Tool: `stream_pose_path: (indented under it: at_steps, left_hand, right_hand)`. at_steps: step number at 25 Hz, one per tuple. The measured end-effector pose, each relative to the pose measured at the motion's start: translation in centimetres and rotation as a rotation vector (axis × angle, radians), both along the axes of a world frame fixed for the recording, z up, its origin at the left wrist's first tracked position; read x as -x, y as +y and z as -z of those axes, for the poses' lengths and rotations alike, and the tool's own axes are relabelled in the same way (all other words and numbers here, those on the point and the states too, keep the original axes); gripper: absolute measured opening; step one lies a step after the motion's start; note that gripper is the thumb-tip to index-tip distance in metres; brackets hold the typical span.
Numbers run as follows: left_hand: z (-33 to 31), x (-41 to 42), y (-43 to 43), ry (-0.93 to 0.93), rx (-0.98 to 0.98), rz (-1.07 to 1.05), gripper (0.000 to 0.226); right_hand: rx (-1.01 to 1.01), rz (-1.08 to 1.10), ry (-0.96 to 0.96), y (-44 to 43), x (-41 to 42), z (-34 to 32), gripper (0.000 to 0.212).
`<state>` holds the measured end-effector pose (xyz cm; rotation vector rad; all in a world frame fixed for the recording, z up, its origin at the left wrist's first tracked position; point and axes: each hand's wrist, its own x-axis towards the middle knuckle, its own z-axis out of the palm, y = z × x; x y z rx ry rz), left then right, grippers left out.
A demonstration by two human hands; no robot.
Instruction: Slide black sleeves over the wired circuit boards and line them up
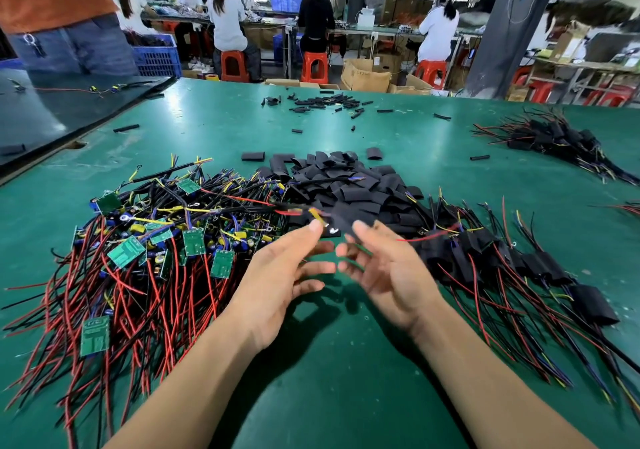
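Board [314, 214] and sleeve [346, 219] sit between my left hand [277, 275] and right hand [391, 275], above the tabletop [332, 396] — fingers [320, 268] loosely spread, grip blurred, can't tell. Bunch wires [287, 212], feed them straight through the sleeve — then park beside the sleeved row [540, 268].

Assembly factory: capped workers [227, 16] at long benches [374, 31]

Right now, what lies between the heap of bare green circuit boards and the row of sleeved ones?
Head view: the pile of loose black sleeves, and nearer, the left hand and right hand over green table.
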<state>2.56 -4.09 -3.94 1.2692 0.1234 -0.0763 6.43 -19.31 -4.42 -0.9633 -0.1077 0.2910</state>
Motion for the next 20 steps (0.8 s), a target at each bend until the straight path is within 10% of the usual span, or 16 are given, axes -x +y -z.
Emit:
stream_pose_path:
  at_steps: [6,20]
  left_hand:
    - [0.0,-0.19,0.65,-0.08,0.051,-0.104,0.011]
    - [0.68,-0.68,0.51,-0.207,-0.092,-0.282,0.01]
  right_hand:
    - [0.142,-0.088,-0.107,0.65,0.6,0.65,0.013]
    - [0.101,-0.091,0.007,1.06,1.01,0.47,0.033]
